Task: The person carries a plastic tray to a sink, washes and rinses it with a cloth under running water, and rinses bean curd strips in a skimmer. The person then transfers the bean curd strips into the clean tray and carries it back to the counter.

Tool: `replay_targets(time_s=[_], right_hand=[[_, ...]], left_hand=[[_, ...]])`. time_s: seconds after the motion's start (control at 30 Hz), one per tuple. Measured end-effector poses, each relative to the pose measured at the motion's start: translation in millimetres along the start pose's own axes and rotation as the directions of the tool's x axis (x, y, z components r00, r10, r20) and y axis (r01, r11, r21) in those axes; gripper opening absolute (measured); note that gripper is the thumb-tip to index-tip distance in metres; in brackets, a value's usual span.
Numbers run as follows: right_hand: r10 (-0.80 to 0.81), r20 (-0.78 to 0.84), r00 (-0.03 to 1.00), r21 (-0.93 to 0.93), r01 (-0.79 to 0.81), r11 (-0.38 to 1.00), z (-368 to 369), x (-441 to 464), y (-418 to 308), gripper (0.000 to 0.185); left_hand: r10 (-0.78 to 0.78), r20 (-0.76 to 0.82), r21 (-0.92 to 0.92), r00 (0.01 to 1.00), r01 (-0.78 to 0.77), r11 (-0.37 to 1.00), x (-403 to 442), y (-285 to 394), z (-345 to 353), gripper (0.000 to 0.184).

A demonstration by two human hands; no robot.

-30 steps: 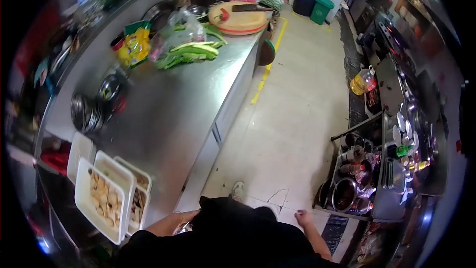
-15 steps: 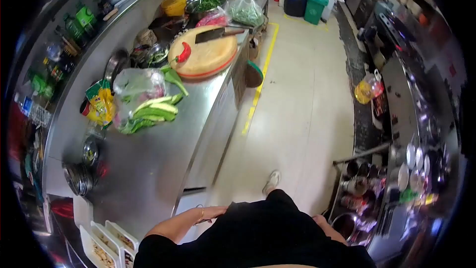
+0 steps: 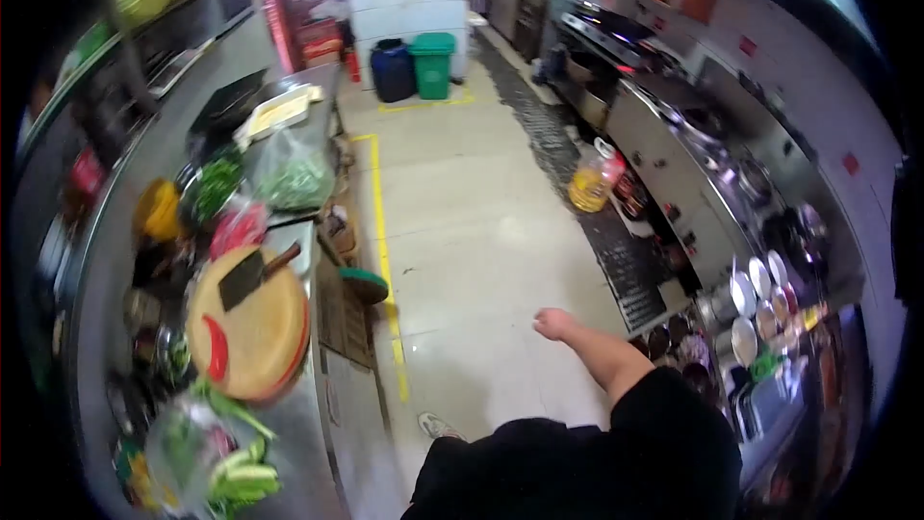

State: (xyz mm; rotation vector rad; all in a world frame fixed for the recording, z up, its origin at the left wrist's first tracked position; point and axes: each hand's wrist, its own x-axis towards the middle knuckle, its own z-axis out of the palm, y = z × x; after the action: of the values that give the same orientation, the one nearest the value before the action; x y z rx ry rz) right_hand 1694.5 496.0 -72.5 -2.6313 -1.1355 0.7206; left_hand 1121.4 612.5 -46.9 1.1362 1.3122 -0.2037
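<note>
My right hand (image 3: 551, 324) is held out in front of me above the tiled floor, fingers curled in, with nothing showing in it. It touches nothing. My left hand is out of sight. To the left on the steel counter lies a round wooden chopping board (image 3: 274, 329), bearing a cleaver (image 3: 243, 279) and a red chili pepper (image 3: 217, 347). Nearer me are cut green vegetables (image 3: 243, 477) beside a clear plastic bag (image 3: 183, 448). Behind the board sits another bag of greens (image 3: 294, 173).
A green bin (image 3: 433, 65) and a dark blue barrel (image 3: 393, 70) stand at the far end. An oil jug (image 3: 590, 185) is on the right near a dark floor grating (image 3: 539, 135). Stoves (image 3: 616, 27) and racked bowls (image 3: 746, 294) line the right side.
My view has swung right and up, shifting the counter leftward. My right arm has come forward into view. My left hand, earlier by the counter edge, has gone out of sight.
</note>
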Motion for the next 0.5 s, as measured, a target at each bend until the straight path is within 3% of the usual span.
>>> replay_targets(time_s=[0.07,0.2,0.27,0.37,0.5], right_hand=[[0.017,0.049,0.999,0.076,-0.02,0.997,-2.0,11.6,-53.5,0.04],[-0.146,0.34,0.929,-0.044,0.17,0.984,-3.8,13.5,-120.5,0.046],[-0.14,0.368,0.919,-0.038,0.165,0.986,5.2,24.4,-112.2,0.048],[0.032,0.372,0.927,-0.06,-0.01,0.998,9.1,38.8,-78.4,0.048],[0.187,0.401,0.897,-0.224,-0.102,0.969,6.7,81.7,-7.9,0.051]], left_hand=[[0.021,0.026,0.029,0.999,-0.022,0.999,30.5,35.0,-15.3,0.051],[0.023,0.077,0.035,0.997,-0.026,0.999,68.4,65.3,-45.6,0.05],[0.002,0.097,0.019,0.995,-0.004,1.0,74.2,64.1,-57.3,0.049],[-0.042,0.138,-0.015,0.99,0.044,0.999,85.5,37.6,-63.6,0.048],[0.012,0.164,0.012,0.986,-0.014,1.0,116.0,38.8,-65.0,0.047]])
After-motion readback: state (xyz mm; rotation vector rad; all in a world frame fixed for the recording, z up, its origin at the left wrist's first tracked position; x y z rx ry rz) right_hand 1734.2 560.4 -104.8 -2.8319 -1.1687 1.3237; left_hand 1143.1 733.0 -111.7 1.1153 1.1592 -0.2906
